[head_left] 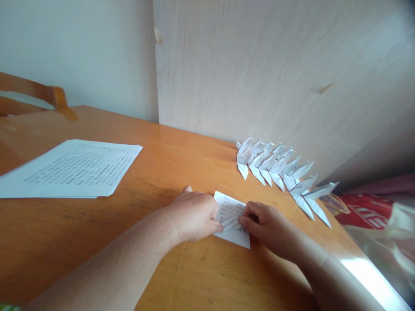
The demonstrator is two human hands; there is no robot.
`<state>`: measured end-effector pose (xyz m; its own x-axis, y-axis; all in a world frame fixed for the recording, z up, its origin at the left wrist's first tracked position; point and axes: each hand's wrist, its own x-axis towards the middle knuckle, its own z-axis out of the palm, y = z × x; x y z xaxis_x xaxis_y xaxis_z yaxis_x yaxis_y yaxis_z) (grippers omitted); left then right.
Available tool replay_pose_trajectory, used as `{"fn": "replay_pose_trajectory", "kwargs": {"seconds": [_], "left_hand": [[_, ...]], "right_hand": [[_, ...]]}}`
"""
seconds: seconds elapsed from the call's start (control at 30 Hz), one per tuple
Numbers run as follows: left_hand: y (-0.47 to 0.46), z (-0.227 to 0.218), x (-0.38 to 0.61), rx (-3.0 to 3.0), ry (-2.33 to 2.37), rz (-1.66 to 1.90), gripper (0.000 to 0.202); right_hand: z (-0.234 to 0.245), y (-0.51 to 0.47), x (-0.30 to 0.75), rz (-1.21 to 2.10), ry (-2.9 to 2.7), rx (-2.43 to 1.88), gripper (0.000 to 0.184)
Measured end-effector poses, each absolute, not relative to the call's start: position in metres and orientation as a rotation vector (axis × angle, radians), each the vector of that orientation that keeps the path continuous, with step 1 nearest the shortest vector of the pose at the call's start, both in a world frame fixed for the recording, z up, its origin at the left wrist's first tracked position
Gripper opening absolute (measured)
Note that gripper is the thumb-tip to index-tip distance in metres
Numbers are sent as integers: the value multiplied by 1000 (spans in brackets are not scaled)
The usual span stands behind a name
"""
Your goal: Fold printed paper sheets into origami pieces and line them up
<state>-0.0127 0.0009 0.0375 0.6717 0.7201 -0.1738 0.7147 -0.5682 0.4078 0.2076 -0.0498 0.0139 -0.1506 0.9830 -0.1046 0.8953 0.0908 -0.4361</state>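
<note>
A small printed sheet of paper (231,212) lies on the wooden table between my two hands, with a crease or folded layer across its middle. My left hand (196,214) is closed at its left edge, thumb pressed on the paper and the other fingers curled. At the right edge my right hand (264,222) pinches the paper between thumb and forefinger. Some of the sheet's left and right margins are covered by my fingers. Beyond my right hand stands a row of folded paper pieces (275,162) with pointed, upright tips, all made of similar printed paper.
A stack of printed sheets (81,168) lies on the left of the table (155,172). Behind it is a wooden chair back (58,101). A pale wooden panel (259,73) rises along the far edge. Red and clear plastic bags (369,211) sit beyond the right edge.
</note>
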Motion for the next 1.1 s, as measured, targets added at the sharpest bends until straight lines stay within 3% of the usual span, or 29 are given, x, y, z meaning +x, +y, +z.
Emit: {"fn": "replay_pose_trajectory", "kwargs": {"seconds": [0.53,0.8,1.1], "left_hand": [[0,36,-13,2465,1103,13,31],[1,29,-15,2521,1038,134,18],[-3,30,-15,2640,1020,170,27]], "right_hand": [[10,-50,212,683,-2099,-1852,8],[12,-51,211,716,-2128,-1793,5],[14,-51,210,672,-2141,-1764,3]]}}
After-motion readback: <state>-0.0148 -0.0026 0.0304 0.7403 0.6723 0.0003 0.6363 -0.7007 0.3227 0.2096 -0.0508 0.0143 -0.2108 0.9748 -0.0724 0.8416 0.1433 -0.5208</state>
